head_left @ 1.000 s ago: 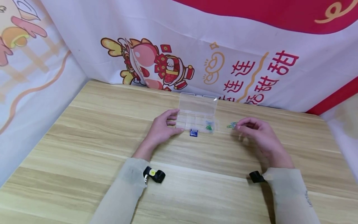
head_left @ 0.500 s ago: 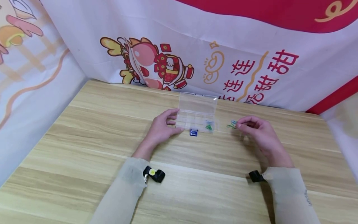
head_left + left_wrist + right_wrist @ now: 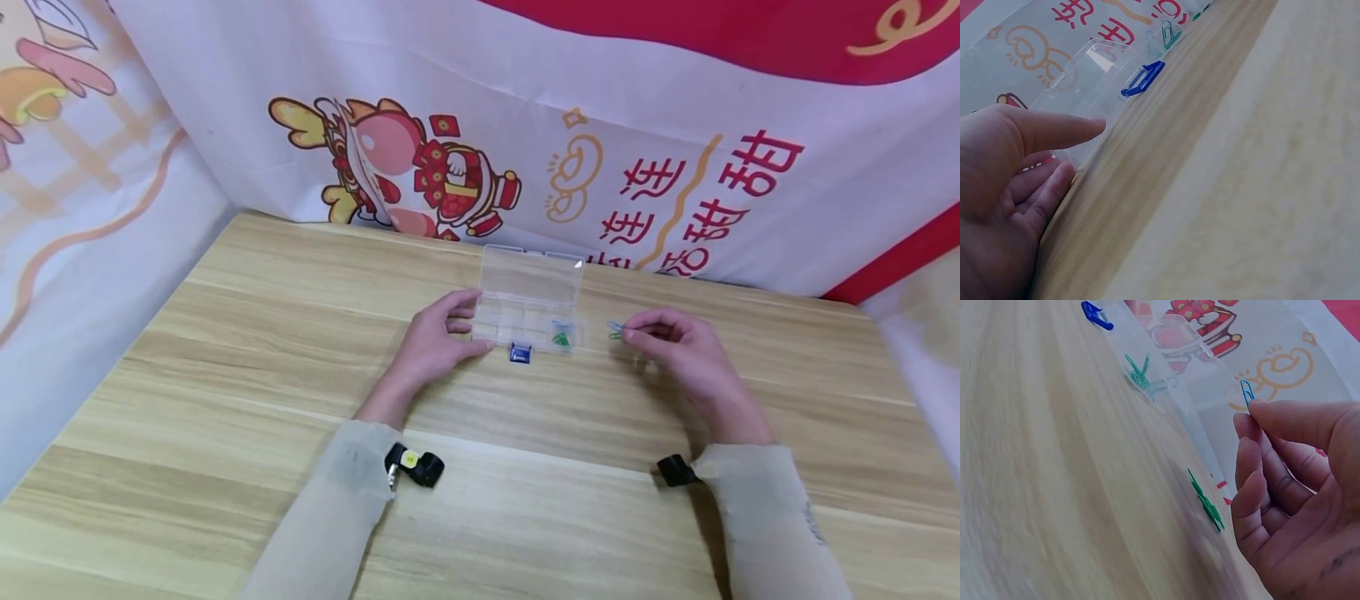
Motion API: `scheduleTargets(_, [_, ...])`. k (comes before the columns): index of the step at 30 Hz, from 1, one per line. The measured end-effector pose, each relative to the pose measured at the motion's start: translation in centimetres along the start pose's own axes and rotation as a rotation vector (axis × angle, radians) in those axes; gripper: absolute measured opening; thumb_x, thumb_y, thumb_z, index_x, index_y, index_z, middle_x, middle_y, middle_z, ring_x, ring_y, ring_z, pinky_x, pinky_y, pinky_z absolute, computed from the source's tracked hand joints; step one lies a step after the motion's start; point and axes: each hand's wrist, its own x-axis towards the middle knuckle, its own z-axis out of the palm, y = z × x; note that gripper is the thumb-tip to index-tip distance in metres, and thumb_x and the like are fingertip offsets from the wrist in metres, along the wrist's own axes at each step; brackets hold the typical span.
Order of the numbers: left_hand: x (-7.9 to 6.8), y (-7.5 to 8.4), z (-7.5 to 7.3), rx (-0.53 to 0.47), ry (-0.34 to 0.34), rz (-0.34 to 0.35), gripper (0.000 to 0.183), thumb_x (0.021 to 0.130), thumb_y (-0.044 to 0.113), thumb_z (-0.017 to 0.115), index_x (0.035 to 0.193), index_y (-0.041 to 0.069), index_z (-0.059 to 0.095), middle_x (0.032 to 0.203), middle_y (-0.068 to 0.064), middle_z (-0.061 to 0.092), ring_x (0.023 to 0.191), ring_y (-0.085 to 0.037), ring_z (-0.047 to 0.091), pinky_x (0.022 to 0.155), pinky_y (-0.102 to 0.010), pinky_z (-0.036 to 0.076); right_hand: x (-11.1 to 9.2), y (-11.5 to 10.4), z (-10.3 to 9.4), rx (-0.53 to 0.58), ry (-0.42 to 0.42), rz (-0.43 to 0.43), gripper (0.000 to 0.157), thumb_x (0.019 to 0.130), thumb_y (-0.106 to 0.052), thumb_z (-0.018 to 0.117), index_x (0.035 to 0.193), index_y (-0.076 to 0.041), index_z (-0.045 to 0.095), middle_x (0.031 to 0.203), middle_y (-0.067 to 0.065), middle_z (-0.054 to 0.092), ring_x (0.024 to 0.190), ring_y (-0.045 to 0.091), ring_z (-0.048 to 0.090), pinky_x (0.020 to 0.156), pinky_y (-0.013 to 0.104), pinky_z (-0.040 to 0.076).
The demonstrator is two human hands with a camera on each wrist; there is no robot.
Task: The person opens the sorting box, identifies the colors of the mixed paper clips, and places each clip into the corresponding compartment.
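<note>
Only the right-wrist view shows us plainly the blue clip the right hand pinches, apart from green clips; the left hand, thumb outstretched, grips the box.

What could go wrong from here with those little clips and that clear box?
The right hand pinches a blue paper clip with just a small loop showing, so it might slip and drop.

Green clips lie on the table close to that hand, which could knock them about.

The thin, raised lid of the clear box might tip shut if bumped.
</note>
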Motion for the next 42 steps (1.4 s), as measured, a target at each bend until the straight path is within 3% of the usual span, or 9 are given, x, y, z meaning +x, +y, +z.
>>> scheduleTargets(9, [0.0,0.0,-0.1,0.005,-0.008,-0.014,0.08,0.087,0.011,0.09,0.157,0.024,0.055,0.146,-0.009,0.064,0.13,-0.029,0.065,0.115,-0.044,0.056,1.2,-1.1,1.9,-0.033,-0.004,0.066,0.036,0.099,-0.038,0.079,0.126,-0.016,0.07,0.111,-0.006,0.068,0.094,0.015,0.062,0.076,0.027,0.055])
scheduleTargets(16, [0.0,-0.3,0.1,0.005,-0.004,-0.008,0.08,0.086,0.011,0.09,0.157,0.024,0.055,0.146,-0.008,0.064,0.129,-0.029,0.066,0.114,-0.043,0.056,2.4,-1.5,3.9,-0.102,-0.003,-0.019,0.029,0.1,-0.027,0.077,0.122,-0.009,0.072,0.101,-0.005,0.068,0.086,0.016,0.06,0.07,0.026,0.054])
scheduleTargets(21, [0.0,-0.2,0.1,-0.003,-0.003,-0.01,0.08,0.086,0.01,0.091,0.156,0.024,0.056,0.145,-0.008,0.064,0.129,-0.028,0.066,0.114,-0.042,0.056,2.6,-1.9,4.7,-0.12,0.0,-0.009,0.025,0.102,-0.025,0.074,0.122,-0.01,0.072,0.107,0.001,0.066,0.088,0.018,0.058,0.069,0.026,0.053])
scheduleTargets(29, [0.1,-0.3,0.0,-0.007,-0.002,-0.012,0.08,0.086,0.01,0.09,0.156,0.025,0.056,0.145,-0.008,0.064,0.129,-0.028,0.065,0.114,-0.042,0.056,2.9,-2.1,5.3,-0.138,0.019,-0.032,0.022,0.102,-0.022,0.073,0.12,-0.01,0.072,0.107,0.003,0.066,0.085,0.017,0.057,0.066,0.025,0.052])
scheduleTargets(42, [0.1,-0.2,0.0,-0.009,-0.007,-0.016,0.08,0.086,0.01,0.09,0.157,0.024,0.055,0.145,-0.008,0.064,0.129,-0.028,0.065,0.114,-0.043,0.056,2.7,-2.3,5.1,-0.136,0.02,0.008,0.022,0.102,-0.021,0.073,0.121,-0.01,0.072,0.113,0.006,0.066,0.091,0.02,0.058,0.07,0.026,0.054])
